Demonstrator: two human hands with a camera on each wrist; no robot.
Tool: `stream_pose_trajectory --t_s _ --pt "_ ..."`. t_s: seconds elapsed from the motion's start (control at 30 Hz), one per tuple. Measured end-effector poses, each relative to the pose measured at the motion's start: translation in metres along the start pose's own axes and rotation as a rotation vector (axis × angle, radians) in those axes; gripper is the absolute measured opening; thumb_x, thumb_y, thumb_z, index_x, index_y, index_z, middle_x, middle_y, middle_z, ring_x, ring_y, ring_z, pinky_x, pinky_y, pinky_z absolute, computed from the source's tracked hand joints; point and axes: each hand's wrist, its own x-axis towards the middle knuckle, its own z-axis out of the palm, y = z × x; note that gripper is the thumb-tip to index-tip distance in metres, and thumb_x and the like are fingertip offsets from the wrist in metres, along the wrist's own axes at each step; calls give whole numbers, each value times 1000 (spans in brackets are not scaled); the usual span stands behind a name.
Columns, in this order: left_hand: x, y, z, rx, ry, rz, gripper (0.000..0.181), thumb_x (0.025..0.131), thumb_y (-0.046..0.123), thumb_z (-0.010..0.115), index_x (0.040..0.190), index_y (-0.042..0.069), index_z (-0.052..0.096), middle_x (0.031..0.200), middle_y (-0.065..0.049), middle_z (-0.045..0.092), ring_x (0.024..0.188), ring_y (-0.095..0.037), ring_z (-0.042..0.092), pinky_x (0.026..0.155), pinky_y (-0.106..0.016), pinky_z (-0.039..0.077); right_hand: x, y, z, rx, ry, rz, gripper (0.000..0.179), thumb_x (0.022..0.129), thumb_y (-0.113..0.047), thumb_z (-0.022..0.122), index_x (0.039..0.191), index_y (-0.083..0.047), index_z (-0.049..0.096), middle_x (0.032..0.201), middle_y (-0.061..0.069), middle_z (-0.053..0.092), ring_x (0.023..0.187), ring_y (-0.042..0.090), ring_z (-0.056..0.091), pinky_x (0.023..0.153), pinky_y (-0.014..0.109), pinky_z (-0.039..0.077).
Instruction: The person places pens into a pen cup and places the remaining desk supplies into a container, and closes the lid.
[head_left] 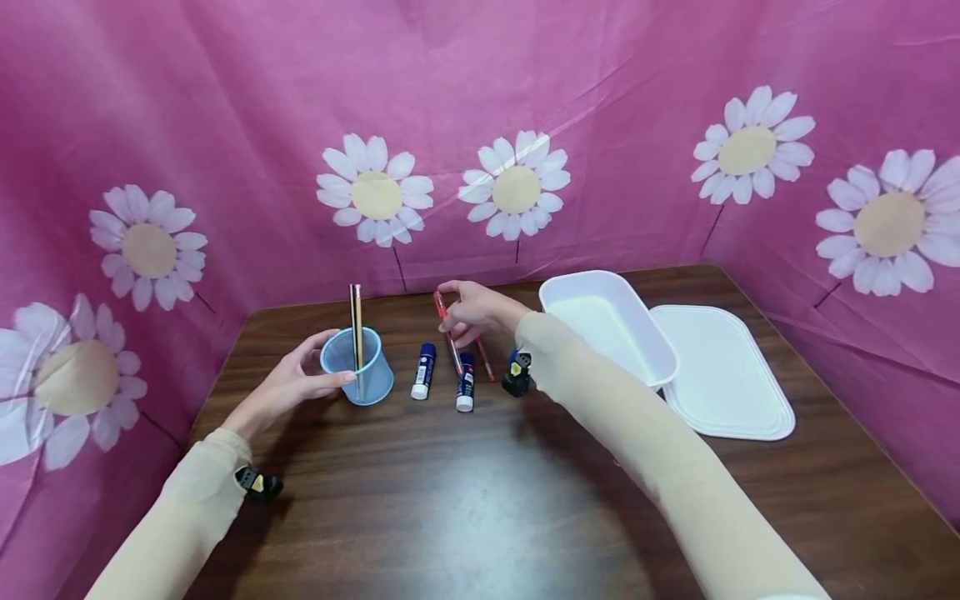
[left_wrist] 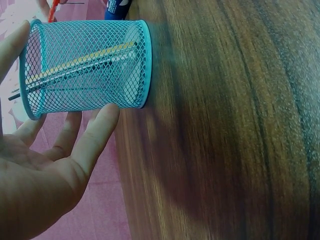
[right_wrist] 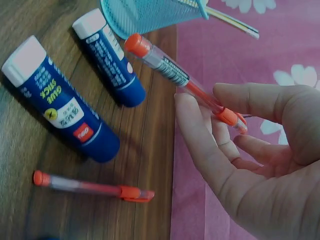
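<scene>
My left hand (head_left: pixel 294 382) grips a light-blue wire-mesh pen cup (head_left: pixel 379 380) from its left side, thumb at the rim and fingers along the mesh wall. Striped yellow-and-black pencils (head_left: pixel 356 312) stand inside it, leaning slightly. To the right, my right hand (head_left: pixel 476 312) pinches a red pen (right_wrist: pixel 172 74) between thumb and fingers, its orange end slanting down above the table. A second red pen (right_wrist: pixel 87 187) lies on the wood beneath that hand. Two blue glue sticks with white ends, a left one (head_left: pixel 423 372) and a right one (head_left: pixel 466 383), lie between cup and right hand.
Right of my right forearm, a white plastic box (head_left: pixel 652 350) rests partly against a white lid (head_left: pixel 731 379). The brown wooden table (head_left: pixel 420 517) backs onto a pink curtain (head_left: pixel 450 67) with daisies. Each wrist wears a small black camera.
</scene>
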Motion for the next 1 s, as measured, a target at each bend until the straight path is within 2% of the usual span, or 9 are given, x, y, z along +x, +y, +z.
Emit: stream_pose_trajectory --t_s 0.13,0.3,0.57,0.7,0.8,0.87,1.0 --pt "1 -3 3 -26 -20 -1 82 91 25 80 156 16 33 137 -22 47 116 -25 53 92 -39 56 1 0 3 46 6 16 71 94 3 67 154 -16 33 123 27 61 85 32 67 73 44 63" --pt "3 -5 5 -43 -13 -5 82 90 24 80 156 14 32 137 -22 46 116 -25 52 93 -42 56 -2 -1 5 85 1 -23 65 96 0 66 151 -14 34 131 34 54 78 29 67 73 46 62" --pt "6 -2 6 -23 -10 -4 84 89 25 81 157 17 32 138 -22 46 115 -26 56 93 -45 57 -3 -3 7 94 7 -40 64 96 1 65 151 -12 35 125 30 57 77 30 68 71 46 63" --pt "2 -2 1 -25 1 -14 84 89 25 81 157 15 32 138 -23 45 117 -28 50 91 -38 57 0 -6 12 106 -15 -70 65 96 1 66 151 -11 34 120 28 61 74 28 68 72 45 63" --pt "0 -1 -1 -20 -1 -20 84 90 26 81 157 15 32 139 -21 44 120 -30 46 92 -37 56 2 -8 15 110 -11 -92 64 96 1 66 149 -12 34 111 21 65 74 28 68 71 45 63" --pt "-1 -1 -2 -16 -2 -23 85 89 27 81 157 16 31 139 -21 44 122 -31 45 93 -38 56 2 -11 16 117 -9 -100 63 96 1 66 149 -12 35 110 19 65 77 30 69 72 46 63" --pt "-1 1 -3 -17 4 -27 85 89 27 82 157 17 31 138 -22 44 120 -31 47 93 -39 56 3 -16 18 163 -15 -102 63 97 0 65 150 -14 34 117 20 65 94 40 69 77 48 62"
